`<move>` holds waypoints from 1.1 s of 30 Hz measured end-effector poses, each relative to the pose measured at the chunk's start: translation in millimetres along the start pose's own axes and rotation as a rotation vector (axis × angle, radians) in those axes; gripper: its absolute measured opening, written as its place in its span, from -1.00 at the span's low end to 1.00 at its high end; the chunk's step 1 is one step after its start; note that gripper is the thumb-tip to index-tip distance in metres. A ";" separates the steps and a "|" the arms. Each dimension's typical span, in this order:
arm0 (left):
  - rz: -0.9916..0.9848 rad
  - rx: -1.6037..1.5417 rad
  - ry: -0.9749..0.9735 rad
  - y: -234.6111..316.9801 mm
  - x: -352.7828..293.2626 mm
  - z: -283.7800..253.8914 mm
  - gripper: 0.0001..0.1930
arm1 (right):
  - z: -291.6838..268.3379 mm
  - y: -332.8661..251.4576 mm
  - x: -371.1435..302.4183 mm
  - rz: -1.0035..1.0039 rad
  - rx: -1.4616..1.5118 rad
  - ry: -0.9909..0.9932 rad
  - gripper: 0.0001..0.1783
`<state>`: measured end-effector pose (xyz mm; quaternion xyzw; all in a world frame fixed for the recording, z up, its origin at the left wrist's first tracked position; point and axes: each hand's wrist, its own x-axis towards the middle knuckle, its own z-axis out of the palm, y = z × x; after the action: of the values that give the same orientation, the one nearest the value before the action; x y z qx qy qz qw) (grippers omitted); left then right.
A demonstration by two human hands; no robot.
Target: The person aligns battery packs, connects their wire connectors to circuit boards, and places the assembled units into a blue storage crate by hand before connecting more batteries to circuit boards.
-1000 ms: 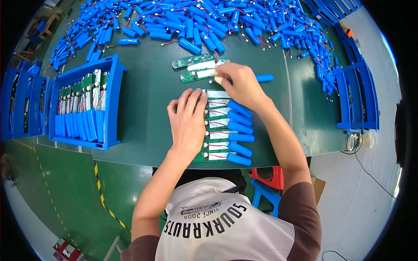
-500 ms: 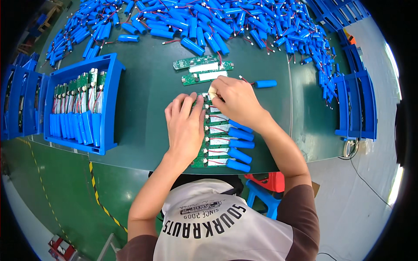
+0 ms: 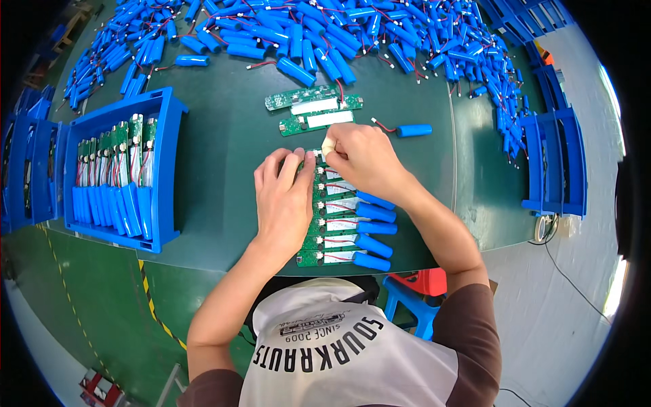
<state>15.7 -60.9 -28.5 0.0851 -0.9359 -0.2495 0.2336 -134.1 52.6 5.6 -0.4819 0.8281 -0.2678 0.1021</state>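
Note:
A column of green circuit boards (image 3: pixel 310 242) with white pads lies in front of me, several joined by red wires to blue cylindrical batteries (image 3: pixel 376 228). My left hand (image 3: pixel 285 193) is bent over the upper left of the column, its fingertips pressed on the end of the topmost board there. Close beside them, my right hand (image 3: pixel 363 154) is closed in a pinch over the same board. Something cream-coloured (image 3: pixel 328 146) shows at its fingertips, perhaps a finger cot. What the pinch holds is hidden. Beyond the hands lie loose circuit boards (image 3: pixel 293 126) and one wired battery (image 3: pixel 413 130).
A large heap of blue batteries (image 3: pixel 295 41) spreads over the table's far side. At left, a blue bin (image 3: pixel 169 163) holds boards with batteries standing in a row. More blue bins (image 3: pixel 555 159) stand at the right edge. A blue stool (image 3: pixel 424 315) and red container (image 3: pixel 428 281) are below.
The view has shifted slightly, so the bin at left sits a little lower and farther left. Both hands stay at the topmost board, with only small finger movements.

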 end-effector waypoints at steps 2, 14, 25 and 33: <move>-0.002 -0.012 -0.015 0.1 0.4 -1.1 -0.66 | 0.4 3.8 -1.4 -0.029 0.022 0.012 -0.93; -0.014 -0.058 -0.038 -1.9 0.1 -2.7 -0.63 | 4.3 5.6 -4.0 -0.052 0.020 0.009 -0.94; 0.000 -0.113 -0.024 -4.3 8.0 -7.1 -0.72 | 12.7 -8.4 -5.0 0.042 0.025 0.077 -0.90; -0.026 -0.191 -0.047 -16.9 18.2 -14.6 -0.74 | -36.4 20.9 -26.9 0.105 -0.133 0.334 -0.80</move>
<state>7.4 -86.7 -18.7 0.0686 -0.9119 -0.3424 0.2156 -151.3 96.2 22.3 -0.3927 0.8733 -0.2829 -0.0550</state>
